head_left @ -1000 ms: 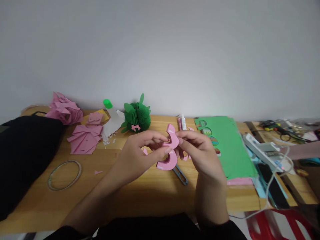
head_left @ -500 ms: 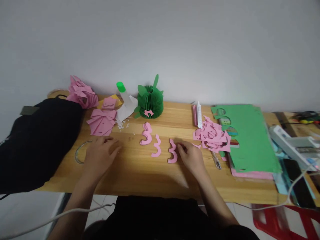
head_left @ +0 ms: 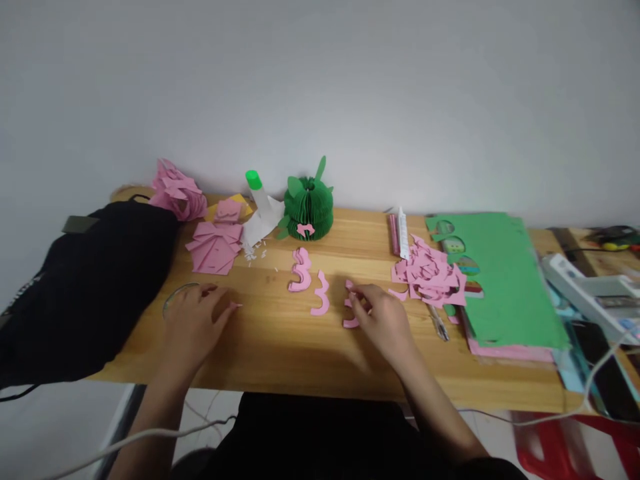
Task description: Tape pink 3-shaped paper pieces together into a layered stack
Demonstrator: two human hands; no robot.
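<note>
My right hand (head_left: 384,321) bends over a small stack of pink scalloped paper cutouts (head_left: 351,323), thumb and forefinger closed at its upper part and covering much of it. Just left of it lies a single pink scalloped cutout (head_left: 321,295). Beyond that is a thicker stack of the same cutouts (head_left: 300,270). My left hand (head_left: 193,325) rests on the table with thumb and fingers apart. A small pink spot shows by its thumb tip; I cannot tell whether it is paper. Behind the left hand, a ring-shaped roll (head_left: 173,298) is partly hidden.
At the back stand a green honeycomb paper ball with leaves (head_left: 309,210) and a glue stick (head_left: 259,193). Pink scraps (head_left: 431,275), a pen (head_left: 439,325) and green sheets (head_left: 505,280) lie right. A black bag (head_left: 120,280) and folded pink paper (head_left: 216,248) are left.
My right hand has moved left over the small stack, now covering part of it. My left hand's fingers have drawn back a little. The whole view has shifted slightly.
</note>
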